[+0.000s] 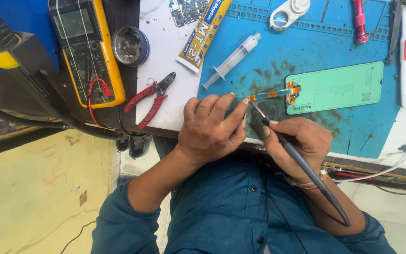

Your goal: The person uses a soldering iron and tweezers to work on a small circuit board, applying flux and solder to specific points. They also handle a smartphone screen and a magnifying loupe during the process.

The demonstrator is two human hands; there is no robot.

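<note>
1. At the far left a yellow multimeter (84, 51) lies on the dark bench edge, its red lead curling at its lower end; a round metal tin (130, 45) sits just beside its upper right corner.
2. Red-handled cutters (150, 99) rest on the white board, near the front edge of the bench, with bare board around them.
3. A glue tube (204, 34) and a clear syringe (231, 60) lie slanted across the left border of the blue mat (325, 47), well above my hands.
4. My left hand (211, 127) is curled at the front edge of the mat, fingertips pressed down on the near end of the orange flex cable (273, 94), pinning it flat.
5. My right hand (299, 143) pinches the soldering iron (297, 157) like a pen; its tip touches the cable just beside my left fingertips, and its cord trails back over my wrist.
6. The cable runs right to the green phone panel (337, 87), which lies flat mid-mat with open blue mat above and below it.
7. At the right edge sit a red pen-like tool (360, 21) and a white brush (405, 54).
</note>
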